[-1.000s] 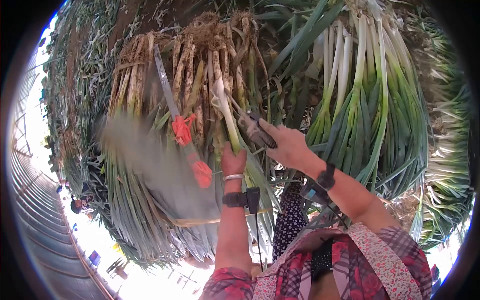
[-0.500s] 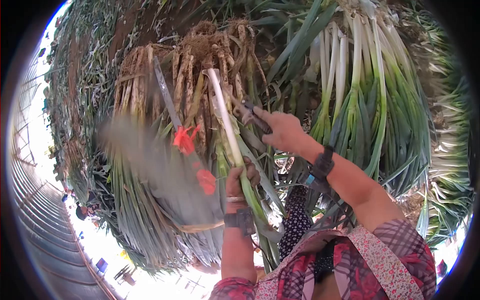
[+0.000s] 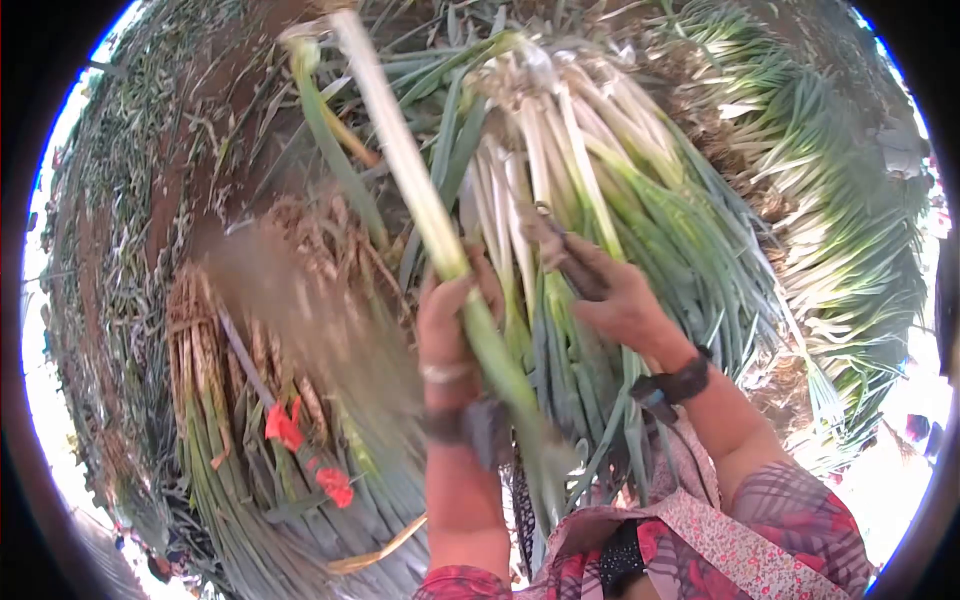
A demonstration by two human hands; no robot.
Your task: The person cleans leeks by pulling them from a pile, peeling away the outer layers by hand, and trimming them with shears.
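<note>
The person's 2 hands are apart. The left hand (image 3: 450, 310) is closed around the lower shaft of a single leek (image 3: 410, 170); the right hand (image 3: 625, 300) grips a dark-handled tool (image 3: 583, 272), whose tip is too blurred to make out.

The leek's long axis runs obliquely: its white end points away from the body and to the left, while its green leaves trail back toward the body and to the right, past the left wrist. The left hand is on it; the right hand stands off to its right, the tool near the shaft but apart from it.

Beyond the right hand, a pile of pale leeks (image 3: 600, 170) spreads with white ends away from the body and leaves toward it. To the left of the left hand lie brown, soil-marked leeks (image 3: 200, 370), with a long blade (image 3: 248, 355) bearing red wrapping (image 3: 284, 425) across them. A row of leeks (image 3: 825, 240) lines the far right.
</note>
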